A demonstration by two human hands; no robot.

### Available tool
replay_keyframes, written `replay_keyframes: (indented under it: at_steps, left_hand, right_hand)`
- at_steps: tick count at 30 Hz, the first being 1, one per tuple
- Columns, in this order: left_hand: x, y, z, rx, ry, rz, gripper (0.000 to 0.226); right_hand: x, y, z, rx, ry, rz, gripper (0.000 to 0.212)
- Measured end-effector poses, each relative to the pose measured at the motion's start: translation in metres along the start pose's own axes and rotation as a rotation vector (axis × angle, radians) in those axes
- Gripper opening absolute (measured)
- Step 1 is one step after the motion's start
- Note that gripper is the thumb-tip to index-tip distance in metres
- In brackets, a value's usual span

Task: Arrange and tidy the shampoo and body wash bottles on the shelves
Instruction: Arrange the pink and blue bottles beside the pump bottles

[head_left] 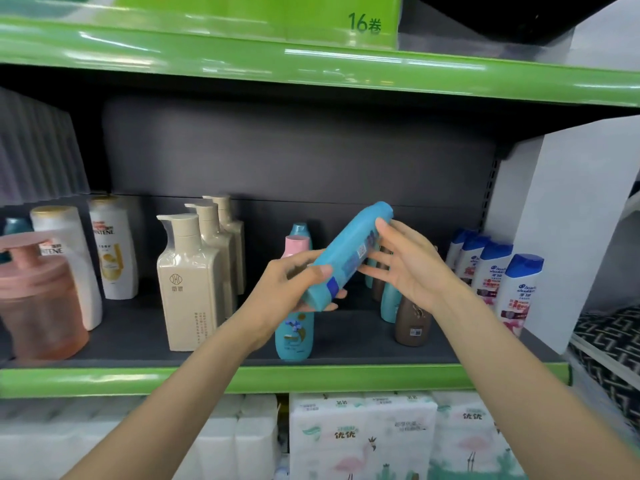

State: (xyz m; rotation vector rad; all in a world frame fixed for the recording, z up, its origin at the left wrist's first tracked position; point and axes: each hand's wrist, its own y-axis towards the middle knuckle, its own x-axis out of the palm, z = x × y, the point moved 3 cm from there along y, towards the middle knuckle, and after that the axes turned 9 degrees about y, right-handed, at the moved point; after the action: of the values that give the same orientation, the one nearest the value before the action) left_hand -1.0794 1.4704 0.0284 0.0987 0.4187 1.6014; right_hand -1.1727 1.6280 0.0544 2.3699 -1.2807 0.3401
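The blue bottle (349, 256) is held tilted in the air in front of the green-edged shelf (284, 377), above the teal bottle with the pink cap (294, 327). The left hand (294, 282) grips its lower end, fingers curled under and thumb on top. The right hand (405, 265) touches its upper part with nearly straight, spread fingers. Three beige pump bottles (194, 282) stand to the left; blue-capped white bottles (498, 275) stand to the right.

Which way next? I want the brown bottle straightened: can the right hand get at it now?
Probably yes: the right hand hovers just above the brown bottle, fingers straight against the teal bottle that the left hand grips.
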Motion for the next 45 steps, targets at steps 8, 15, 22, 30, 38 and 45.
replay_keyframes:
  at_steps: [8, 15, 22, 30, 38, 45]
  left_hand:
    - [-0.007, -0.001, -0.003, -0.084, -0.129, -0.060, 0.049]
    - [-0.008, 0.002, 0.001, 0.085, 0.210, 0.110, 0.050]
    - [-0.006, 0.006, 0.002, 0.183, 0.461, 0.157, 0.057]
    - [-0.010, 0.011, 0.010, 0.083, 0.391, 0.018, 0.030]
    - [-0.009, 0.015, 0.008, 0.126, 0.436, 0.116, 0.038]
    - [-0.009, 0.017, 0.008, 0.233, 0.581, 0.273, 0.041]
  right_hand:
    - [0.002, 0.001, 0.001, -0.025, -0.036, 0.014, 0.031]
    - [0.008, 0.001, 0.000, 0.001, -0.040, 0.008, 0.026]
    - [0.011, 0.001, -0.002, -0.047, -0.048, 0.016, 0.027]
    - [0.011, 0.006, 0.002, -0.143, 0.003, 0.006, 0.020]
    - [0.017, 0.003, -0.001, -0.190, 0.018, -0.074, 0.020]
    - [0.013, 0.005, -0.003, -0.132, -0.193, -0.031, 0.035]
